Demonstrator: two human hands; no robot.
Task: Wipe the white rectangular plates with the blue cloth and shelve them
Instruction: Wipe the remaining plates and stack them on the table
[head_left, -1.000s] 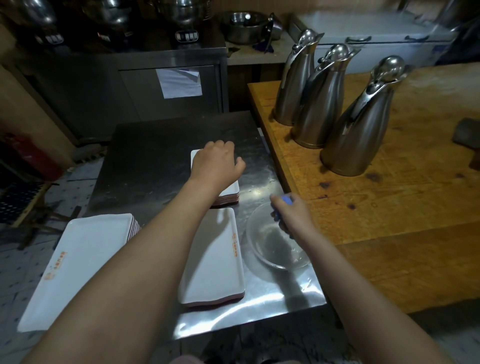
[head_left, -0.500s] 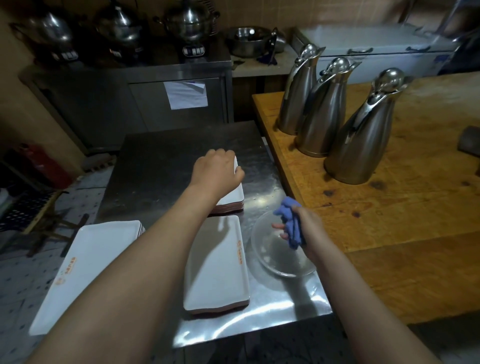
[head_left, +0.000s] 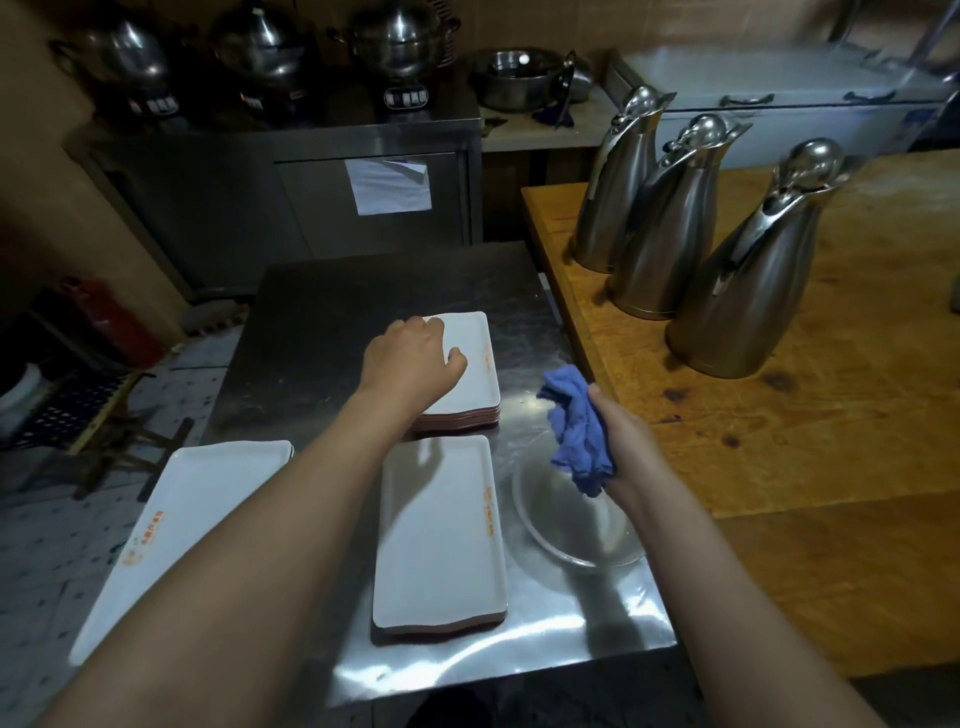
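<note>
Three stacks of white rectangular plates are in view on or by the steel table (head_left: 322, 332): a far stack (head_left: 472, 374), a near stack (head_left: 441, 535) and a left stack (head_left: 171, 525) at the table's left edge. My left hand (head_left: 410, 364) lies on the far stack, fingers curled over the top plate's far left edge and thumb on its face. My right hand (head_left: 626, 441) grips the bunched blue cloth (head_left: 576, 431) just above a clear glass bowl (head_left: 571, 525) to the right of the near stack.
Three tall steel jugs (head_left: 670, 223) stand on the wooden table (head_left: 841, 426) that adjoins on the right. Behind the steel table is a metal cabinet (head_left: 291, 208) with pots on top. A red cylinder (head_left: 111, 322) and a rack sit on the floor at left.
My right hand has lifted the blue cloth up out of the glass bowl. My left hand has slid toward the far stack's left edge, uncovering more of the top plate.
</note>
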